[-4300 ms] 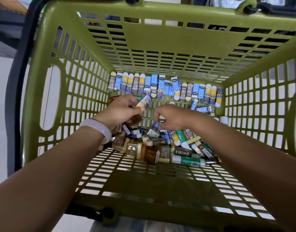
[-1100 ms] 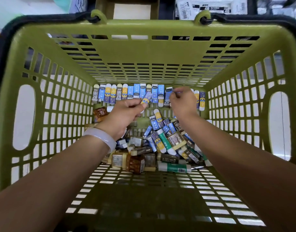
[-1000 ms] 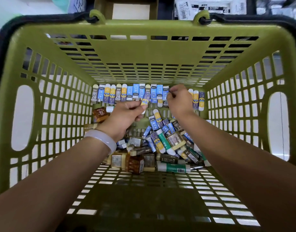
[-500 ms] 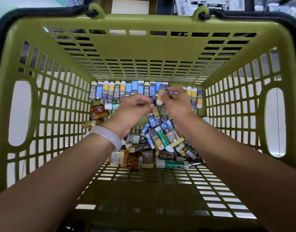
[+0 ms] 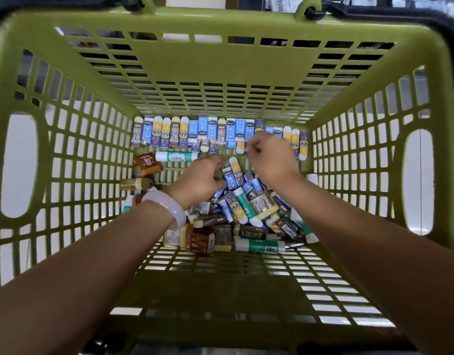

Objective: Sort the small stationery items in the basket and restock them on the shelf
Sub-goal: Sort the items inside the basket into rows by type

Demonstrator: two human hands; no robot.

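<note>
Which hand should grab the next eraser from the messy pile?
Probably the left hand. It hovers right beside the pile and looks empty. The right hand is up at the neat row, fingers curled; whether it holds anything is unclear.

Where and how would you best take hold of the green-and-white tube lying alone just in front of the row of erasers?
Pinch the green-and-white tube across its middle, coming from above. It lies flat and crosswise on the basket floor, with its long sides free; the row of erasers stands close behind, so an end-on approach looks cramped.
</note>
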